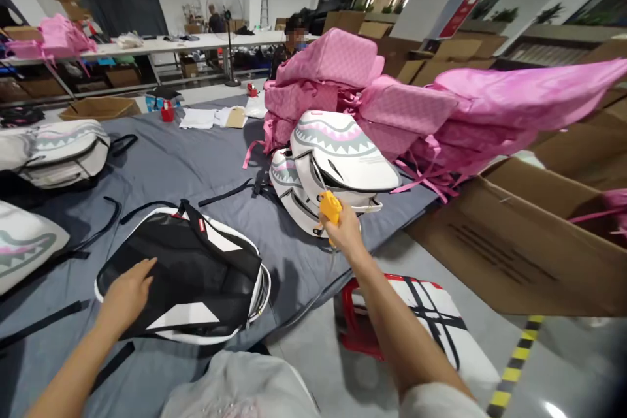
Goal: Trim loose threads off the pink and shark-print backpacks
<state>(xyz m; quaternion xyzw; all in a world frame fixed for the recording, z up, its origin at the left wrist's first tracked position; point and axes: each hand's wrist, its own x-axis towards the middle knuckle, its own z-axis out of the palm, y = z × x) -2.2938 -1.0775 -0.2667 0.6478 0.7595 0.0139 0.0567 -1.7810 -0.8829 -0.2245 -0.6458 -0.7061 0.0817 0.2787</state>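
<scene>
My left hand (128,294) lies on the black back panel of a white-edged backpack (196,274), fingers stretched out and holding nothing. The backpack lies flat, straps side up, with a small red label near its top handle. My right hand (345,228) is closed around a yellow tagging gun (331,208) with a thin tip pointing up and to the left. That hand is in front of a white backpack (343,150) with a grey and pink shark-mouth print. This one rests on another white backpack (291,192).
Pink backpacks (323,72) are piled at the table's (166,157) far right. More white backpacks (68,150) lie at left. Papers (198,119) are at the back. An open carton (529,241) stands at right, beside a red-and-white stool (426,313). A person (289,46) is behind the pile.
</scene>
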